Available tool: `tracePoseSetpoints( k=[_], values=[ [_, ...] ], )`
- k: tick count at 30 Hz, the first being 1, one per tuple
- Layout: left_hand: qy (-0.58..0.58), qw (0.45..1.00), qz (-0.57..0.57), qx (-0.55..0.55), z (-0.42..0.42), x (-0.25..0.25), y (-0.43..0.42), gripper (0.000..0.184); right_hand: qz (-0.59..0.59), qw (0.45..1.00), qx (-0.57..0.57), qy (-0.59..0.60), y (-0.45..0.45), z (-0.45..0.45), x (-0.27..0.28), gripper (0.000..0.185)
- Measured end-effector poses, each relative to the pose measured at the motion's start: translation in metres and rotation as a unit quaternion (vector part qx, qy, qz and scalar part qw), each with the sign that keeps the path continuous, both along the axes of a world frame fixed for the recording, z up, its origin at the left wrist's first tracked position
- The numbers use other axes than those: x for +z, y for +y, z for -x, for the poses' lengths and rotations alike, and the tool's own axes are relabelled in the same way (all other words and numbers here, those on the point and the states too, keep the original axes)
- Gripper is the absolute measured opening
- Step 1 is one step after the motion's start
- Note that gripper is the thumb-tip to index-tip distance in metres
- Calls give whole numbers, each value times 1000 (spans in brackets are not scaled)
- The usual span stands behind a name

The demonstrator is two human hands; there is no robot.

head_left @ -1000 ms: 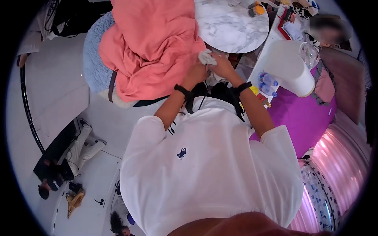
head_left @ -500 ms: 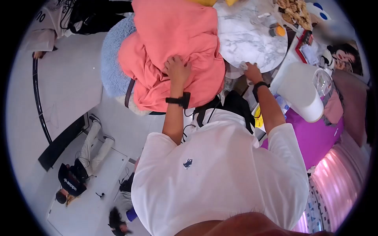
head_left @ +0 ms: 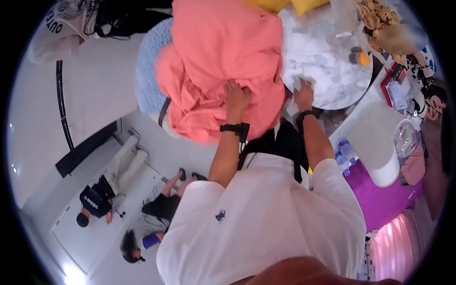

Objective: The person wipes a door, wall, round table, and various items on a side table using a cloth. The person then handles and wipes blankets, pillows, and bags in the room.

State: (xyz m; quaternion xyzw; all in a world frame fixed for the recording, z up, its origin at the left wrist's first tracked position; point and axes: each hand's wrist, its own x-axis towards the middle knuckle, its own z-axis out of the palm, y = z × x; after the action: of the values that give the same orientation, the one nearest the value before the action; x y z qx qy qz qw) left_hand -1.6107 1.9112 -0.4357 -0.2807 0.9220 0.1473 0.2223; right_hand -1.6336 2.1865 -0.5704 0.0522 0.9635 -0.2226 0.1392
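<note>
My left hand (head_left: 236, 98) lies on a rumpled coral-pink blanket (head_left: 223, 42), palm down with the fingers spread. The blanket is heaped over a fluffy light-blue round seat (head_left: 153, 71), and it hides most of that seat. To the right, a round white marble-patterned table (head_left: 316, 61) touches the blanket's side. At the table's near edge is my right hand (head_left: 304, 97), its fingers closed around a small white wad, perhaps a tissue or cloth, that is mostly hidden. Each wrist wears a black band.
An orange-capped jar (head_left: 363, 58) and clear plastic stand on the marble table. Yellow cushions (head_left: 306, 4) lie at the far end. On the right are a white rounded stool-like object (head_left: 375, 142), water bottles (head_left: 344, 156) and a purple surface (head_left: 384, 194). Other people are at the left.
The view has shifted, so the blanket and table sit further right and lower. My left hand has moved right across the blanket. My right hand stays at the table's near edge.
</note>
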Motion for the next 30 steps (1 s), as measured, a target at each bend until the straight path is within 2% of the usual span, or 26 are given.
tracePoseSetpoints(
  k=[2,5,11,12,13,14,15,16,17,18,19,22,25,26,28,30],
  values=[
    [18,1000,15,3,-9,-6,18,82,-45,985,98,-133,-2,14,48,63],
    [40,999,35,-13,-18,-9,21,88,-66,979,136,-134,44,3,47,62],
    [21,999,-23,21,-18,9,24,97,-77,985,-8,-154,122,-5,42,60],
    [-16,999,-18,-24,-19,16,28,102,-76,986,-1,-150,121,-1,32,60],
    [-53,996,-14,-70,-19,22,31,107,-82,985,-47,-142,114,0,19,61],
    [-54,996,-14,-64,-24,21,35,107,-88,982,-95,-136,113,-3,11,61],
    [-39,995,11,-92,-29,15,39,114,-102,979,-86,-157,92,3,31,55],
    [-22,992,37,-120,-31,9,41,122,-106,987,-52,-113,82,-2,3,49],
    [-19,992,38,-118,-33,7,40,122,-97,985,-2,-143,65,1,4,60],
    [1,993,34,-112,-36,4,40,124,-56,978,57,-192,51,8,8,60],
    [24,994,28,-105,-35,3,42,127,-72,980,133,-129,36,4,5,61],
    [3,997,-8,-80,-27,12,38,126,-2,955,243,-173,17,23,46,58],
    [48,996,-25,-76,-34,-6,29,124,-12,964,183,-193,43,23,60,57],
    [48,995,-27,-78,-33,-8,28,124,2,966,203,-160,70,17,23,56],
    [63,995,-4,-77,-35,-14,28,120,-48,976,103,-186,96,13,45,56],
    [76,995,-13,-69,-34,-14,29,119,-91,981,59,-159,127,0,37,56]
  ],
)
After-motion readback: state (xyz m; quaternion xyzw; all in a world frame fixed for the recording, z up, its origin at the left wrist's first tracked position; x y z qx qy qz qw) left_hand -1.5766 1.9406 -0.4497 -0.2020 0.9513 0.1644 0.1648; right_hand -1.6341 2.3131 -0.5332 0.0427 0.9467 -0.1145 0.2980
